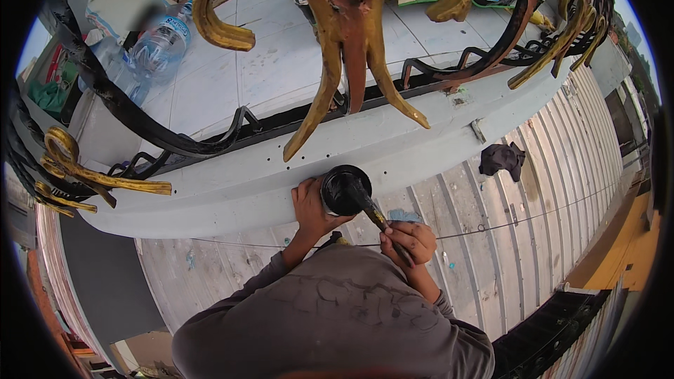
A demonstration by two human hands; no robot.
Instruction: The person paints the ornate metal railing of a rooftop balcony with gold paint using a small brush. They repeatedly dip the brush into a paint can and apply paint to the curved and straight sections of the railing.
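Note:
My left hand (312, 208) is wrapped round the side of a small round can (341, 203) of black paint. In my right hand (410, 241) is a paintbrush (375, 216), gripped by its handle; its bristle end dips into the can and is dark with paint. Both hands are close to my body, below the pale ledge (267, 205). Ahead of them rises an ornamental metal railing (354, 70) with gold scrolls, black bars and a reddish-brown upright in the middle.
Corrugated metal roofing (484, 238) spreads below, with a dark cloth (503, 161) on it. A thin cable (463, 234) crosses the roofing. Behind the railing, large plastic bottles (160, 45) and a white sack (126, 1) stand on the tiled floor (281, 63). Gold scrolls (112, 181) jut out at left.

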